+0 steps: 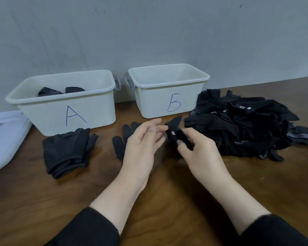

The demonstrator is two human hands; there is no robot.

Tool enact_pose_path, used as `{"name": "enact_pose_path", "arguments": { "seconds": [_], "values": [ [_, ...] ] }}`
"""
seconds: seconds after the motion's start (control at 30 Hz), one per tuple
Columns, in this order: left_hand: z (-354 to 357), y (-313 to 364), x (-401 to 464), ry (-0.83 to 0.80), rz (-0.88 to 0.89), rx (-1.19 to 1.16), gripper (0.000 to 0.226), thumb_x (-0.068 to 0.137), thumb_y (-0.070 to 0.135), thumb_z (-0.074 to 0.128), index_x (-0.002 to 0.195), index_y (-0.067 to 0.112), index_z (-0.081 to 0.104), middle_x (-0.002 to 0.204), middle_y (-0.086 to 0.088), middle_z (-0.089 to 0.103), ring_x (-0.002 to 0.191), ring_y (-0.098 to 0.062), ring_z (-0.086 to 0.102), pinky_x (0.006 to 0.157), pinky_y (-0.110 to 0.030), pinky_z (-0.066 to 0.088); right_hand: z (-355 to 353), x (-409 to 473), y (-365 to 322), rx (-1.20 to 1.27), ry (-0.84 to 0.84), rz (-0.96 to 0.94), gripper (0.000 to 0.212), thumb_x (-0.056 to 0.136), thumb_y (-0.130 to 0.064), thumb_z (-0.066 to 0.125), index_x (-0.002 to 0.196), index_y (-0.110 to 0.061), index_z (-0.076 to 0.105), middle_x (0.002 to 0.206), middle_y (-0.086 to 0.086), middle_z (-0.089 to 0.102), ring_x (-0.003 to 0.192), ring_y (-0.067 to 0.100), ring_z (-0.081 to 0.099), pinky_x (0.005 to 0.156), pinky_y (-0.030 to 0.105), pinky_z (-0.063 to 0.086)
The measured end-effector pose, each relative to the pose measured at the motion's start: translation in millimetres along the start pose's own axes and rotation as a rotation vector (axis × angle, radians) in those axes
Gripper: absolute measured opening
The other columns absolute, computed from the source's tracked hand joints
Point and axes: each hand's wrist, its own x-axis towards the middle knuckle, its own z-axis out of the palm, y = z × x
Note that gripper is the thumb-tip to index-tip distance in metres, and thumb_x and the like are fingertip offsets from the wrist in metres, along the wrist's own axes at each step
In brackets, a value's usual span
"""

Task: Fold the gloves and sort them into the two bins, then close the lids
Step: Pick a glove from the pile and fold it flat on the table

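Observation:
Two white bins stand against the wall: bin A point(89, 110) on the left holds a few dark dotted gloves point(60, 91), and bin B point(160, 102) shows no gloves from this angle. My right hand point(196, 150) pinches a black glove point(174, 129) with a small white tag, lifted above the table in front of bin B. My left hand point(142, 139) hovers beside it with fingers relaxed, fingertips near the glove. Another black glove point(121, 139) lies flat under my left hand. A folded stack of black gloves point(66, 153) sits in front of bin A.
A big loose pile of black gloves point(244, 126) covers the table right of bin B. White lids point(5, 139) lie stacked at the left edge. The wooden table point(167, 201) reaches to the grey wall behind the bins.

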Motion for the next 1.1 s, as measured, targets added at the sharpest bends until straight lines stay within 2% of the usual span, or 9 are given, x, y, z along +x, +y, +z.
{"name": "enact_pose_path", "arguments": {
  "seconds": [0.1, 0.2, 0.3, 0.57, 0.8, 0.87, 0.97, 1.03, 1.1],
  "values": [
    [-44, -2, 9, 0.122, 0.171, 0.669, 0.018, 0.103, 0.027, 0.052, 0.114, 0.032, 0.065, 0.104, 0.017, 0.069, 0.101, 0.001, 0.064, 0.09, -0.019, 0.052, -12, 13, -4, 0.02, -0.014, 0.098, 0.018, 0.099, -0.023, 0.058, 0.106, -0.036, 0.068, 0.087, -0.016, 0.072, 0.082, 0.004, 0.066, 0.074, 0.035, 0.059],
    [-84, -11, 21, 0.051, 0.179, 1.296, 0.029, 0.1, 0.035, 0.056, 0.128, 0.029, 0.061, 0.124, 0.011, 0.059, 0.111, -0.009, 0.056, 0.097, -0.031, 0.046, -23, 31, -12, -0.001, 0.025, 0.089, 0.02, 0.096, -0.02, 0.059, 0.093, -0.038, 0.068, 0.089, -0.014, 0.073, 0.086, 0.003, 0.066, 0.074, 0.025, 0.052],
    [-93, -23, 31, 0.033, 0.099, 1.618, 0.041, 0.1, 0.045, 0.051, 0.138, 0.03, 0.054, 0.133, 0.004, 0.055, 0.122, -0.021, 0.049, 0.099, -0.041, 0.041, -24, 43, -19, -0.021, 0.008, 0.074, 0.012, 0.096, -0.019, 0.06, 0.096, -0.028, 0.069, 0.088, -0.008, 0.073, 0.088, 0.012, 0.066, 0.076, 0.03, 0.051],
    [-88, -32, 52, 0.063, 0.182, 1.63, 0.031, 0.102, 0.019, 0.045, 0.126, 0.026, 0.063, 0.109, -0.002, 0.062, 0.1, -0.025, 0.054, 0.086, -0.037, 0.04, -22, 64, -33, -0.066, -0.065, 0.052, 0.015, 0.096, -0.019, 0.058, 0.098, -0.026, 0.072, 0.088, -0.006, 0.075, 0.088, 0.017, 0.07, 0.085, 0.046, 0.057],
    [-105, -24, 45, 0.256, 0.283, 1.588, 0.027, 0.097, 0.024, 0.059, 0.122, 0.019, 0.067, 0.107, -0.008, 0.062, 0.097, -0.03, 0.057, 0.08, -0.043, 0.046, -24, 75, -47, -0.103, 0.138, -0.17, 0.019, 0.099, -0.018, 0.059, 0.112, -0.026, 0.071, 0.096, -0.02, 0.068, 0.094, 0.001, 0.061, 0.078, 0.004, 0.042],
    [-100, -20, 39, 0.267, 0.364, 1.514, 0.026, 0.095, 0.024, 0.061, 0.119, 0.02, 0.068, 0.11, -0.005, 0.061, 0.099, -0.026, 0.057, 0.083, -0.042, 0.045, -16, 59, -40, -0.18, 0.07, -0.285, 0.023, 0.095, -0.01, 0.063, 0.111, -0.023, 0.073, 0.101, -0.016, 0.068, 0.098, 0.003, 0.06, 0.088, 0.009, 0.043],
    [-93, -15, 32, 0.172, 0.43, 1.352, 0.026, 0.097, 0.016, 0.055, 0.118, 0.021, 0.068, 0.113, 0.0, 0.063, 0.103, -0.02, 0.058, 0.091, -0.041, 0.046, 2, 23, -2, -0.45, -0.274, -0.333, 0.026, 0.091, -0.016, 0.07, 0.116, -0.024, 0.074, 0.125, -0.009, 0.066, 0.118, 0.014, 0.059, 0.106, 0.034, 0.045],
    [-93, -14, 29, 0.015, 0.416, 1.276, 0.03, 0.099, 0.013, 0.05, 0.123, 0.022, 0.066, 0.119, 0.004, 0.063, 0.108, -0.015, 0.057, 0.097, -0.039, 0.045, 6, -1, 12, -0.496, -0.425, -0.207, 0.035, 0.097, -0.037, 0.062, 0.132, -0.032, 0.065, 0.143, -0.02, 0.052, 0.135, 0.005, 0.046, 0.116, 0.026, 0.033],
    [-88, -14, 25, -0.2, 0.401, 1.258, 0.036, 0.101, 0.012, 0.047, 0.129, 0.025, 0.064, 0.129, 0.008, 0.06, 0.119, -0.012, 0.052, 0.105, -0.036, 0.04, 7, -12, 16, -0.461, -0.408, -0.157, 0.042, 0.1, -0.048, 0.052, 0.141, -0.036, 0.056, 0.149, -0.024, 0.044, 0.14, -0.001, 0.036, 0.119, 0.023, 0.026]
  ]
}}
